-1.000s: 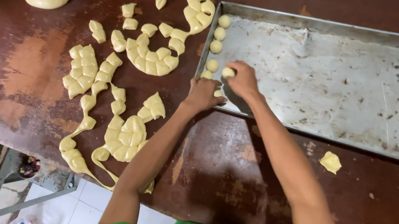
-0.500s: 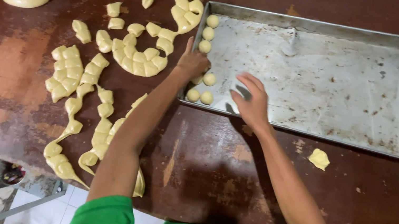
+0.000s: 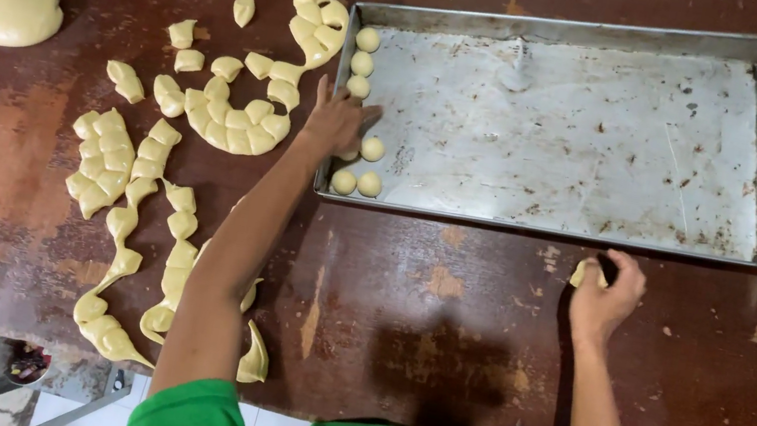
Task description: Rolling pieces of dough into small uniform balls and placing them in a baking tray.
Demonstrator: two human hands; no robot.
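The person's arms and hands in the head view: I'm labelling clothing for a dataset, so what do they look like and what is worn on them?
Both arms are bare from the shoulder down. The left hand and right hand wear no gloves, and no rings, watch or bracelets show. The only clothing visible is a green short-sleeved shirt with a small yellow pattern at the chest.

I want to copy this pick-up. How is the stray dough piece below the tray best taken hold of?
Pinch the dough piece across its short sides with thumb and fingers, coming from above and below-right as the right hand does. It lies flat and alone on the table, clear of the tray, so both sides are free.
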